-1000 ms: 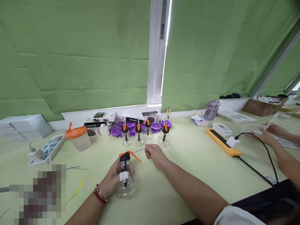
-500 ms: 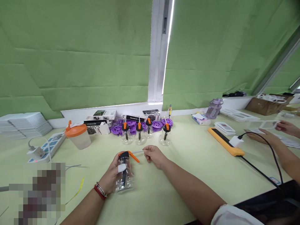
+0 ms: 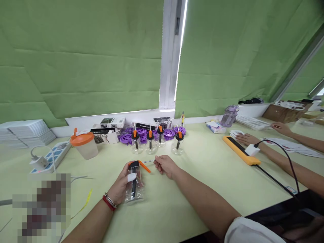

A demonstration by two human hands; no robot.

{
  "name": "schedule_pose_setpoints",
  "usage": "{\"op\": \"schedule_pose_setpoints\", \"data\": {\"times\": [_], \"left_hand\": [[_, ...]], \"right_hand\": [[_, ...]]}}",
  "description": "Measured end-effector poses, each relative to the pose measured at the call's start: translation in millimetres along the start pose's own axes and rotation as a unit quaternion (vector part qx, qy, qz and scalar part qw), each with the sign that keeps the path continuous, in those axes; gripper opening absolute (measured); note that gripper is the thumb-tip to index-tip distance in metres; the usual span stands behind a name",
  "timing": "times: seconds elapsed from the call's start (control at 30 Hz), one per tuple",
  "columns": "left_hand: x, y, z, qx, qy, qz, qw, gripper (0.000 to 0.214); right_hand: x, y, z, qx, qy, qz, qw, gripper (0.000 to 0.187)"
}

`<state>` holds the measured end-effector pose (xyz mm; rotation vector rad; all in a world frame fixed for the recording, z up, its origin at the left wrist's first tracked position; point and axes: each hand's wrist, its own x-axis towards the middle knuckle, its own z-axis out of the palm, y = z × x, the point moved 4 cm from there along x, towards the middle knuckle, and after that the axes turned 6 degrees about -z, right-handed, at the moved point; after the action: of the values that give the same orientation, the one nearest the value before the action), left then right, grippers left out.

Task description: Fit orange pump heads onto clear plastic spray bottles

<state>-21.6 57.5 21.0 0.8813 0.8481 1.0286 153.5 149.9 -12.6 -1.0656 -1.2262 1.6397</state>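
- So the left hand [image 3: 123, 184] is wrapped around a clear bottle [image 3: 138, 194], which sits front and center, pretty much upright, just left of the middle. Can't tell if its base touches the worktop [image 3: 177, 199].
- That thumb has a white wrap [image 3: 131, 177] on it, pressed against the bottle's side.
- Bottle's got a black collar [image 3: 134, 164] up top and a dark tube [image 3: 134, 187] inside. Its orange lever [image 3: 145, 166] sticks out to the right, angled down.
- Right hand [image 3: 165, 166] is pinching the far end of a thin grey rod [image 3: 150, 161] that runs over to the collar. Can't make out how it joins there.
- Behind all that, four similar bottles [image 3: 151, 147] stand near a pile of purple wheel-shaped parts [image 3: 169, 134] and some cartons [image 3: 107, 136].
- Off left there's an orange-lidded jug [image 3: 87, 150] beside a white power strip [image 3: 59, 153].
- Over right, a co-worker's hand [image 3: 247, 139] rests on some white cards, just beyond a yellow power strip [image 3: 239, 152].
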Motion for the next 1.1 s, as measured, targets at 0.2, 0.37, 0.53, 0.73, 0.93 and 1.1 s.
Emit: {"op": "schedule_pose_setpoints", "data": {"times": [0.2, 0.37, 0.53, 0.73, 0.93, 1.1], "left_hand": [[1.1, -0.8, -3.6, -0.015, 0.021, -0.010, 1.000, 0.048], [2.8, -1.1, -5.4, -0.032, 0.024, -0.015, 0.999, 0.048], [2.2, 0.2, -3.7, -0.040, 0.021, -0.017, 0.999, 0.044], [3.9, 3.2, -6.3, -0.050, 0.071, 0.025, 0.996, 0.037], [9.4, 4.3, -22.5, -0.095, 0.149, 0.064, 0.982, 0.028], [9.0, 7.1, -29.9, -0.138, 0.144, 0.051, 0.979, 0.024]], "right_hand": [[5.0, -3.7, 1.5, 0.065, -0.012, -0.043, 0.997, 0.027], [7.4, -4.7, 1.1, 0.106, -0.021, -0.029, 0.994, 0.031], [13.9, -3.3, -1.5, 0.073, 0.004, -0.076, 0.994, 0.032], [15.1, -8.5, -10.5, -0.169, 0.029, -0.157, 0.973, 0.013], [10.8, -15.2, 7.9, -0.478, -0.010, -0.202, 0.855, 0.012], [15.3, -8.4, 13.5, -0.500, -0.009, -0.211, 0.840, 0.004]]}}
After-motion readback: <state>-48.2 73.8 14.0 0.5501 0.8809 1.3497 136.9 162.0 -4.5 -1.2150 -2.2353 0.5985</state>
